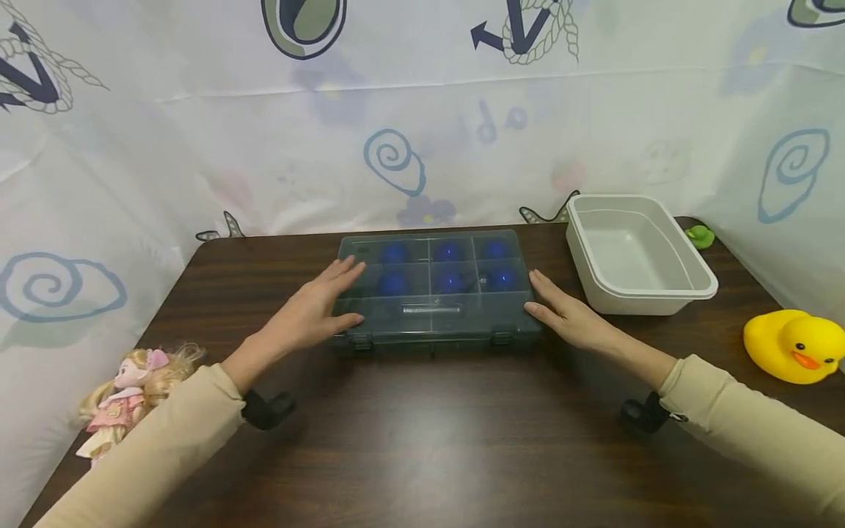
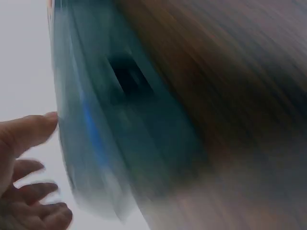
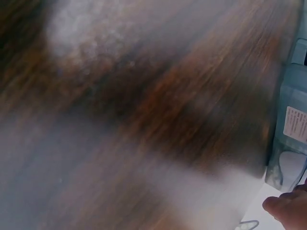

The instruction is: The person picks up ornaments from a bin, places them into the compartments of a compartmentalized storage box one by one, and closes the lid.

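Observation:
A translucent grey-green compartment box (image 1: 436,293) lies on the table with its lid down. Dark blue round things (image 1: 450,281) show through the lid in several compartments; their kind is unclear. My left hand (image 1: 306,312) is at the box's left edge, fingers extended and spread. In the left wrist view its thumb (image 2: 36,129) is beside the blurred box. My right hand (image 1: 571,315) reaches the right side with fingers extended, its fingertips at the edge; firm contact cannot be told. Two latches (image 1: 502,337) sit along the front. The right wrist view shows a printed label (image 3: 296,123) on the box.
An off-white basin (image 1: 640,257) stands at the back right, with a small green toy (image 1: 700,236) behind it. Nearer on the right is a yellow rubber duck (image 1: 795,346). A blond doll (image 1: 125,403) lies beside my left sleeve. A patterned curtain (image 1: 330,169) hangs behind the table.

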Available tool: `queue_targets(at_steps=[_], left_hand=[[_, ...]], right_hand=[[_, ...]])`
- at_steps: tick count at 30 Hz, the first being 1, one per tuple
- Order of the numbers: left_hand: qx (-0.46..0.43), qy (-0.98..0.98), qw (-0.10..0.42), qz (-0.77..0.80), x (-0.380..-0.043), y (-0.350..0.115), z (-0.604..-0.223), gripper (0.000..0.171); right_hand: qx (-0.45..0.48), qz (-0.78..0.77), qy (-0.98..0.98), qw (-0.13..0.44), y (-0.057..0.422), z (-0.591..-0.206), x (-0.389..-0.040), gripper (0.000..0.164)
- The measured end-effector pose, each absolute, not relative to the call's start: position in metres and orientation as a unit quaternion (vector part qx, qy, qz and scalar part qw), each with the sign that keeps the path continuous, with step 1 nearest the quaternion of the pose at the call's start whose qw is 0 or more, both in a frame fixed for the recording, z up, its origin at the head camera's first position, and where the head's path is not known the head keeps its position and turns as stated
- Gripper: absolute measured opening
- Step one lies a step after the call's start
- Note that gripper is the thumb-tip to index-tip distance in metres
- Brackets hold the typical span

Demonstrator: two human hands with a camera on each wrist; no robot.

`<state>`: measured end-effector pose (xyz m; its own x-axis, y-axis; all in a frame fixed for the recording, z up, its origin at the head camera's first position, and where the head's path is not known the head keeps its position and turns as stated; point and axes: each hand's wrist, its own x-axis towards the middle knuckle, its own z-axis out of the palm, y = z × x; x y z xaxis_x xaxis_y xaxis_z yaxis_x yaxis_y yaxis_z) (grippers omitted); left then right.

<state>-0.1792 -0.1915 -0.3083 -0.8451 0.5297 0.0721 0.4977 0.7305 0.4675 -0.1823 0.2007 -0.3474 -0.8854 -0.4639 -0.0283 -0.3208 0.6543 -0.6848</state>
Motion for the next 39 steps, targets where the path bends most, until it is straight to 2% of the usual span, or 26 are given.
queue_targets(at_steps=[3, 6, 10, 13, 17, 20, 24, 27, 39], left_hand=[[0.384, 0.894, -0.016, 0.229, -0.188, -0.142, -0.311, 0.058], [0.459, 0.855, -0.009, 0.240, -0.197, -0.096, -0.322, 0.046], [0.470, 0.851, 0.009, 0.233, -0.201, -0.063, -0.336, 0.040], [0.459, 0.856, 0.011, 0.236, -0.201, -0.057, -0.342, 0.038], [0.460, 0.852, -0.003, 0.251, -0.203, -0.056, -0.342, 0.037], [0.464, 0.851, -0.018, 0.247, -0.205, -0.058, -0.341, 0.037], [0.465, 0.850, -0.027, 0.244, -0.207, -0.059, -0.341, 0.037], [0.467, 0.846, -0.033, 0.255, -0.209, -0.057, -0.343, 0.037], [0.463, 0.839, -0.028, 0.283, -0.211, -0.050, -0.351, 0.036]], right_hand=[[-0.215, -0.357, 0.904, 0.096, 0.201, -0.348, -0.181, 0.065], [-0.212, -0.360, 0.904, 0.090, 0.198, -0.351, -0.180, 0.064], [-0.201, -0.365, 0.905, 0.088, 0.191, -0.354, -0.176, 0.063], [-0.169, -0.399, 0.899, 0.062, 0.191, -0.357, -0.165, 0.058], [-0.064, -0.568, 0.819, 0.057, 0.193, -0.360, -0.140, 0.044], [0.027, -0.716, 0.688, 0.116, 0.187, -0.362, -0.121, 0.037], [0.090, -0.801, 0.558, 0.200, 0.170, -0.365, -0.107, 0.045], [0.108, -0.823, 0.512, 0.220, 0.156, -0.365, -0.103, 0.051], [0.174, -0.870, 0.429, 0.169, 0.120, -0.375, -0.096, 0.050]])
